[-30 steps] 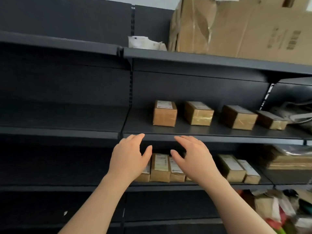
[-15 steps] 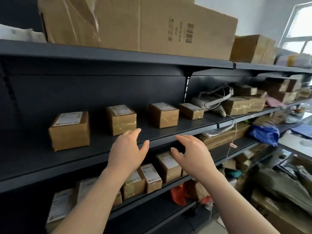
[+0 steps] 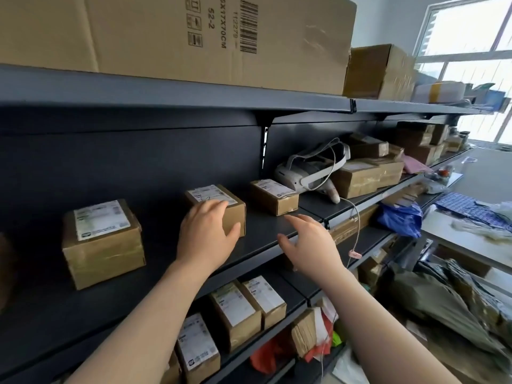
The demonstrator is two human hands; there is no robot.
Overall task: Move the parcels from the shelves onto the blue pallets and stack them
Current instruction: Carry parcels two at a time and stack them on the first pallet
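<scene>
My left hand reaches forward to 12 o'clock, fingers laid fairly straight over the near top edge of the middle parcel and thumb spread against its front face. It is relaxed and flat rather than clamped. The fingertips are blurred, so I cannot say whether they press the label or only brush it. My right hand hangs over the front lip of the same shelf, at 3 o'clock from the left hand. Its palm is down, its fingers are spread and loose, and it holds nothing and touches no box.

The middle parcel sits upright on the dark metal shelf. A larger parcel stands apart from it at 9 o'clock and a smaller parcel at 2 o'clock. Beyond that one, also at 2 o'clock, a white headset lies with its strap up, and a thin cable hangs from it over the shelf edge. On the shelf below, at 6 o'clock, labelled parcels stand side by side. Overhead at 12 o'clock a big carton fills the top shelf. A bright window is at 2 o'clock, and a blue bag sits at 3 o'clock.
</scene>
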